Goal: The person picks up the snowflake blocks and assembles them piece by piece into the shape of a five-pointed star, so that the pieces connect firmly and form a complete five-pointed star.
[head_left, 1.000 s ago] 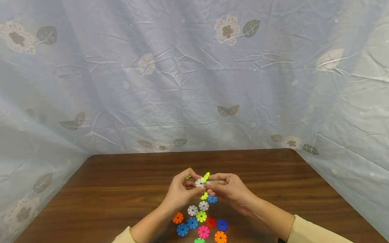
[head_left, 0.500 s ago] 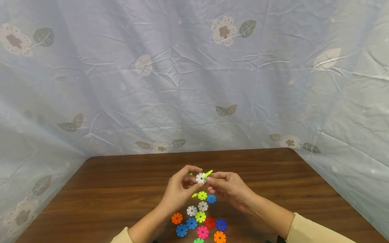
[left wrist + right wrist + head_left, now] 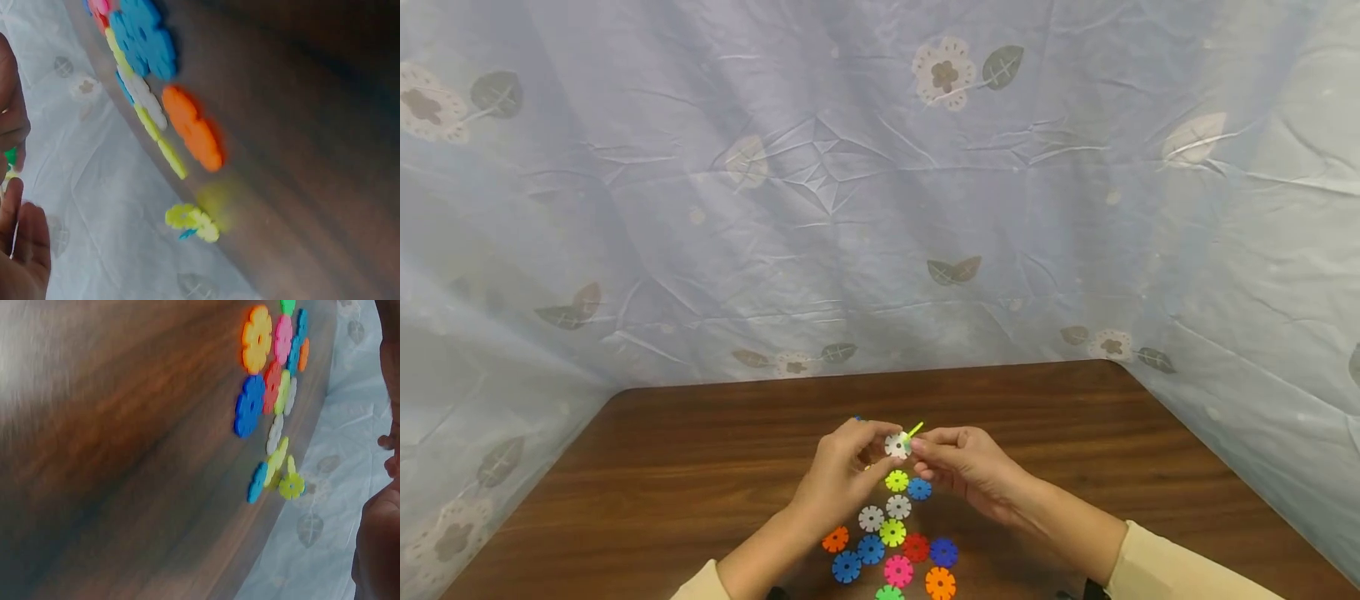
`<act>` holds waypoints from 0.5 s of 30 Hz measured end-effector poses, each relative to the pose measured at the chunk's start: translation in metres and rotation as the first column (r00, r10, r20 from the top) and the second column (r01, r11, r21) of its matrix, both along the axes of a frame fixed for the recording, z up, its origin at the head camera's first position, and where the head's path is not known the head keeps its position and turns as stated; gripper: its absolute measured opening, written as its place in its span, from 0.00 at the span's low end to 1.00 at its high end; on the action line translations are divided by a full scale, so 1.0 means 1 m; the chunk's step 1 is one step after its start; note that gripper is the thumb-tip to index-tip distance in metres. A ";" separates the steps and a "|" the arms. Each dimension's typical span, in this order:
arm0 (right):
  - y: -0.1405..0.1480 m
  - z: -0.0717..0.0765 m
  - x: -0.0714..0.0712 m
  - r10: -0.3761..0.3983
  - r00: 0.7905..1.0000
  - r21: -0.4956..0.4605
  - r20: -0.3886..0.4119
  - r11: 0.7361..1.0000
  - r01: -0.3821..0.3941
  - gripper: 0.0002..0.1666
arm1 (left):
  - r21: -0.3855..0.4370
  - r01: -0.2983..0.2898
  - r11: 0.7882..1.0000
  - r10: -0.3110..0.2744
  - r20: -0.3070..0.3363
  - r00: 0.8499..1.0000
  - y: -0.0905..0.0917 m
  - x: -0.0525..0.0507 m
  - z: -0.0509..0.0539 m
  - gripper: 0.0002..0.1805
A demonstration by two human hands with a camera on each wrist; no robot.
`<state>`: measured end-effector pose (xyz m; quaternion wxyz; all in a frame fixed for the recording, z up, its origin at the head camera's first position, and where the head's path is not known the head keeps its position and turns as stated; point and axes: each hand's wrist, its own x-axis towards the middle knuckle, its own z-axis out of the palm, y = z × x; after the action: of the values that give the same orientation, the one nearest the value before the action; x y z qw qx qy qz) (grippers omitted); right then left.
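My left hand (image 3: 838,475) holds a white notched plastic disc (image 3: 895,447) between thumb and forefinger, above the table. Opposite it, my right hand (image 3: 970,467) pinches at the joint where a yellow disc (image 3: 916,429), seen edge-on, meets the white one. A bit of green disc (image 3: 10,156) shows between the fingers in the left wrist view; how it joins the others is hidden. Beyond the left hand, a small cluster of joined yellow discs (image 3: 194,220) with a blue piece sits on the table, mostly covered in the head view.
Several loose discs lie flat just below the hands, among them a blue disc (image 3: 846,567), a pink disc (image 3: 898,571), a red disc (image 3: 916,547) and an orange disc (image 3: 940,583). The brown wooden table (image 3: 700,467) ends at a floral curtain (image 3: 880,208).
The yellow disc at the joint has turned from a slant to edge-on. More of the white disc's face shows between the fingers. Both hands stay nearly in place.
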<state>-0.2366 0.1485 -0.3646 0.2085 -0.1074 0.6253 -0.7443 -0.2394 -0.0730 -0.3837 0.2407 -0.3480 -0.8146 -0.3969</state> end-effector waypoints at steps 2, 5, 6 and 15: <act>0.000 0.001 -0.002 0.003 1.000 0.013 0.009 1.000 -0.003 0.07 | -0.093 -0.070 0.993 0.064 -0.072 0.995 0.000 -0.001 0.002 0.18; 0.000 0.001 -0.005 0.004 1.000 0.024 0.016 1.000 -0.004 0.08 | -0.221 -0.155 0.963 0.121 -0.162 0.979 0.001 -0.001 0.005 0.19; 0.001 0.001 -0.006 0.009 1.000 0.035 0.010 0.999 -0.009 0.09 | -0.251 -0.166 0.954 0.124 -0.177 0.976 0.001 -0.002 0.006 0.19; 0.020 -0.010 -0.022 0.085 0.991 0.234 -0.100 0.970 -0.059 0.21 | -0.303 -0.198 0.932 0.202 -0.020 0.979 0.002 -0.020 0.015 0.15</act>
<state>-0.2582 0.1685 -0.3750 0.2119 -0.1458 0.7137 -0.6515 -0.2599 -0.0710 -0.3683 0.2190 -0.2940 -0.8983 -0.2424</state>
